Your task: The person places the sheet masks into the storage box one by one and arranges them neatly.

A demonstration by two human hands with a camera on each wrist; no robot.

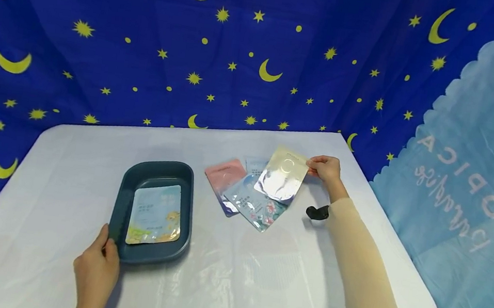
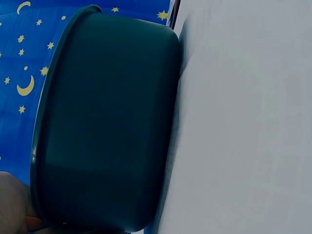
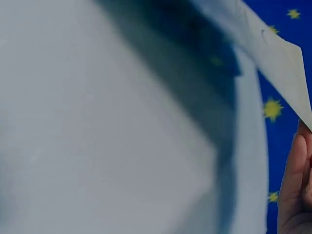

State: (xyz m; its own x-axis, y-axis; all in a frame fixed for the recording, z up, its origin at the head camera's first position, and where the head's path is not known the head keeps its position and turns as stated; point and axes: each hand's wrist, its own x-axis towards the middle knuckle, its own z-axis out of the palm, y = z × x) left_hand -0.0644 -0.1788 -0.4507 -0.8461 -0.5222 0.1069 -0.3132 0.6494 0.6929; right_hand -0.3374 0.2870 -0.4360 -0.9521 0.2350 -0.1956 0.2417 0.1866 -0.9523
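Observation:
A dark teal plastic basin (image 1: 191, 204) stands on the left half of the table with a light blue sachet (image 1: 155, 215) lying flat in it. My left hand (image 1: 97, 267) grips the basin's near left corner, thumb at the rim; the left wrist view shows the basin's outer wall (image 2: 107, 122) and part of that hand. Over a small pile of sachets, my right hand (image 1: 325, 169) pinches a cream and silver sachet (image 1: 283, 172) by its right edge. Under it lie a pale blue floral sachet (image 1: 252, 204) and a pink sachet (image 1: 225, 174). Another pale blue one shows behind, mostly hidden.
A white cloth covers the table (image 1: 229, 287). Against its far edge hangs a dark blue curtain (image 1: 129, 13) with moons and stars, and a light blue cloth (image 1: 474, 168) hangs at the right. A black wrist-camera part (image 1: 317, 213) juts beside the right sleeve (image 1: 362, 273).

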